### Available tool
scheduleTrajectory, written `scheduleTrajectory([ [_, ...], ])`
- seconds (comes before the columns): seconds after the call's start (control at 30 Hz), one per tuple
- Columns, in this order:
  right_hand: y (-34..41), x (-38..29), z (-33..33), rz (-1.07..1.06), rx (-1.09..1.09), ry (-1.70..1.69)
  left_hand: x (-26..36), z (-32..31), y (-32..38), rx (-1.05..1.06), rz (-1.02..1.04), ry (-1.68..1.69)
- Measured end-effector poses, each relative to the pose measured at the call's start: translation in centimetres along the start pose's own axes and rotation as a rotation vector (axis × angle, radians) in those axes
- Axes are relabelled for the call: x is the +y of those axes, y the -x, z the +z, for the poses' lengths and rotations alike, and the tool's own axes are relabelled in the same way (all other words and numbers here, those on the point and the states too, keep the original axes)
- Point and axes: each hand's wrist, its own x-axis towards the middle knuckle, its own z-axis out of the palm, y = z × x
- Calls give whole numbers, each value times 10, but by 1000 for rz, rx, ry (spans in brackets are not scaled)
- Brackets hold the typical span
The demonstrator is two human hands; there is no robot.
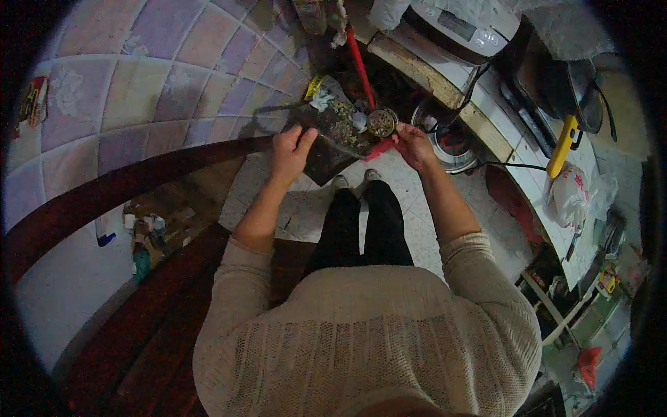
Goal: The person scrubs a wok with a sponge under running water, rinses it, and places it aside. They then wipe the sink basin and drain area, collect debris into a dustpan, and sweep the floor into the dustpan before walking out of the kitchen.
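Observation:
My right hand (415, 147) pinches the rim of a small round metal piece with holes (383, 122), perhaps a strainer. My left hand (294, 156) is curled at the left, its thumb beside the index finger; a faint clear edge runs from it towards the right, and whether it grips this is unclear. Between and beyond the hands lies a heap of dried plant-like bits (343, 127), apparently in or on clear plastic. A clear container with a yellow rim (314, 88) and some white crumpled material (322, 100) are at its far end.
A red pole (360, 68) stands beyond the hands. At right are a metal pot or basin (454, 156) and a white-tiled counter (526, 193) with an appliance (464, 31), a yellow-handled tool (563, 146) and a plastic bag (570, 195). A dark wooden rail (130, 180) curves at left.

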Motion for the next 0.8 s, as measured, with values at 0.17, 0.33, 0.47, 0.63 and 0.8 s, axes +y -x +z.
scheduleTrajectory([
  [0.17, 2, -15, 11, -72, -99, 26, 84, -21, 10, -44, 72, 7],
  [0.33, -33, 16, 31, -84, 59, 178, 16, -12, 20, -59, -242, 25],
  [0.47, -17, -9, 92, -85, -69, 91, 39, -26, 63, -27, -28, -76],
  [0.63, -59, 6, 102, -66, -447, -48, 23, -52, 101, -67, -104, -19],
  [0.8, -68, 74, 71, -356, -125, 958, 36, -67, 118, -35, -33, 71],
])
